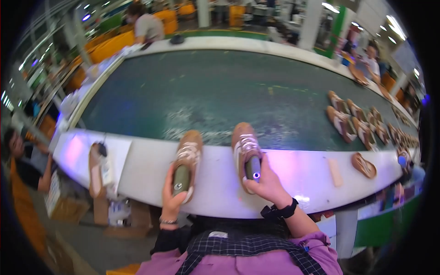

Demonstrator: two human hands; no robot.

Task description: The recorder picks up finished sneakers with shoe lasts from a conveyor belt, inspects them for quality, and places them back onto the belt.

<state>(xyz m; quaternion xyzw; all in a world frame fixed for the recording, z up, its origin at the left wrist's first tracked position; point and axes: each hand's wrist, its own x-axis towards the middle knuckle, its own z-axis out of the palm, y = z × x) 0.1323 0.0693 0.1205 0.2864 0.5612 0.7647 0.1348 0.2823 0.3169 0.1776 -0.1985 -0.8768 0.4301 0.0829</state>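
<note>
My left hand (172, 198) is closed round the heel of a tan sneaker (189, 149) with white laces, a green shoe last (181, 178) filling its opening. A matching sneaker (244, 139) stands to its right, its heel gripped by my right hand (269, 184); another green last (253, 168) with a round metal-rimmed hole shows in it. Both toes point away from me and reach the green belt's near edge. The two shoes rest side by side, apart, on the white ledge (215, 195). My fingers on the outer sides are partly hidden.
A wide green belt (206, 91) lies beyond the ledge, with rows of tan sneakers (341, 123) at its right. A brown shoe piece (364, 165) and a pale strip (335, 172) lie right; a long sole-like piece (95, 172) lies left. People are around the belt.
</note>
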